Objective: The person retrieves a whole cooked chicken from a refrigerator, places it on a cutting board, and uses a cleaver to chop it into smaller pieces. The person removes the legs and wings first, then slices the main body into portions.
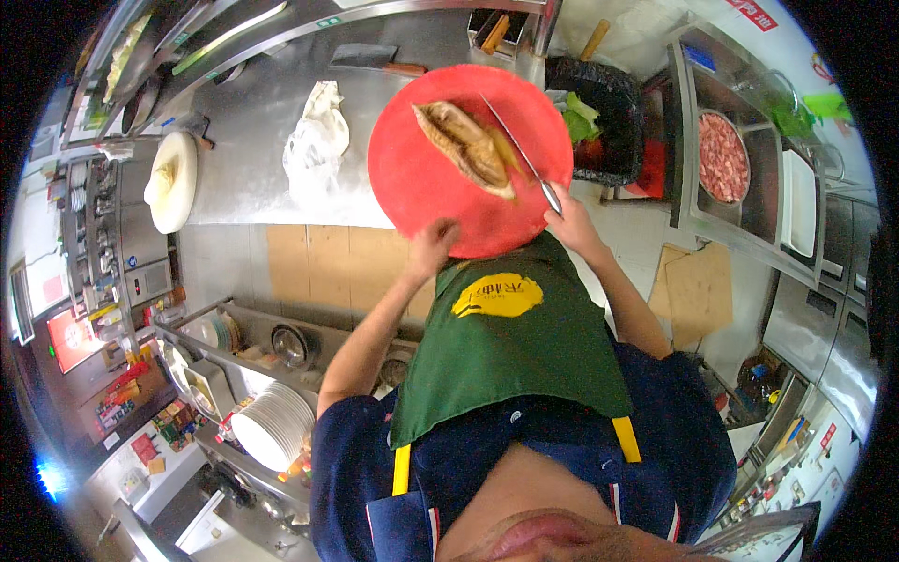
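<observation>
A round red cutting board (414, 183) lies on the steel counter before me. On it rests a brown, hollow piece of food (463, 149), perhaps cooked meat or offal, lying slantwise with its upper side opened. My right hand (572, 219) grips the handle of a knife (517, 144), whose thin blade lies over the board just right of the food and points away from me. My left hand (437, 242) is at the board's near left edge, below the food and apart from it; its fingers are curled and blurred, and whether they hold anything is not clear.
A crumpled clear plastic bag (316, 151) and a cleaver (365, 56) lie on the counter. A white round board (172, 183) stands at its left end. Right of the red board is a black-lined bin (618, 126); beyond it, a sink unit (762, 183) holds a bowl of diced meat (723, 158).
</observation>
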{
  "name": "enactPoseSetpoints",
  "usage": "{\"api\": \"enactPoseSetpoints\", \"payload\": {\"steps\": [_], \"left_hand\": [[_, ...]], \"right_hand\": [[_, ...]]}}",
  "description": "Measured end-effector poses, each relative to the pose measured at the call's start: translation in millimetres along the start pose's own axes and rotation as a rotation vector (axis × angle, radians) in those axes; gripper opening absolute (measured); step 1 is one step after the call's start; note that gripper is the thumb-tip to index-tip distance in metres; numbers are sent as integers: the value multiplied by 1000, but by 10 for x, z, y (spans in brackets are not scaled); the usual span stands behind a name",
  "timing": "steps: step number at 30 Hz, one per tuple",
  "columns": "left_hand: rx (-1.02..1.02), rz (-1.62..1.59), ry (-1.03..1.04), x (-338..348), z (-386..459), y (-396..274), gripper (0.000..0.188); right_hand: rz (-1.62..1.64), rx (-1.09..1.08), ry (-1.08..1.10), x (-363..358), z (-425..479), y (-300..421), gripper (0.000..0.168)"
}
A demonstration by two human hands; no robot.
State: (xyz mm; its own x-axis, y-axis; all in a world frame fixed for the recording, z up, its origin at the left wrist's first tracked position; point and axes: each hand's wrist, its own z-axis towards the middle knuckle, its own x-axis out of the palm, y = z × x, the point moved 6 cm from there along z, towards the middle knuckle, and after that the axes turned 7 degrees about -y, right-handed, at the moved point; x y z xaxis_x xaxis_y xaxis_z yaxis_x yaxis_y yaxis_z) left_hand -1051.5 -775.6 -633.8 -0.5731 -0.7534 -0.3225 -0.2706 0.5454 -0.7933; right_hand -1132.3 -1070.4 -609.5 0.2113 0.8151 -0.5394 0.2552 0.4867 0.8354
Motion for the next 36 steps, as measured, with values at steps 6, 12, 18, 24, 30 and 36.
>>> {"api": "enactPoseSetpoints", "payload": {"steps": [6,12,18,24,30,36], "left_hand": [[896,583,-414,-480,552,-1698,48],[921,1077,-134,-174,1752,-1739,69],[755,1248,145,-277,1983,-1458,72],[712,1231,240,-667,1476,-1315,52],[1003,973,153,-748,1184,-1116,47],[83,348,341,-783,1094,-502,44]], "right_hand": [[327,128,-19,182,4,-343,53],[607,333,65,158,-169,-293,56],[671,296,55,129,-300,-313,50],[678,326,57,111,-322,-405,50],[671,301,72,98,-303,-385,53],[648,298,73,106,-408,-349,55]]}}
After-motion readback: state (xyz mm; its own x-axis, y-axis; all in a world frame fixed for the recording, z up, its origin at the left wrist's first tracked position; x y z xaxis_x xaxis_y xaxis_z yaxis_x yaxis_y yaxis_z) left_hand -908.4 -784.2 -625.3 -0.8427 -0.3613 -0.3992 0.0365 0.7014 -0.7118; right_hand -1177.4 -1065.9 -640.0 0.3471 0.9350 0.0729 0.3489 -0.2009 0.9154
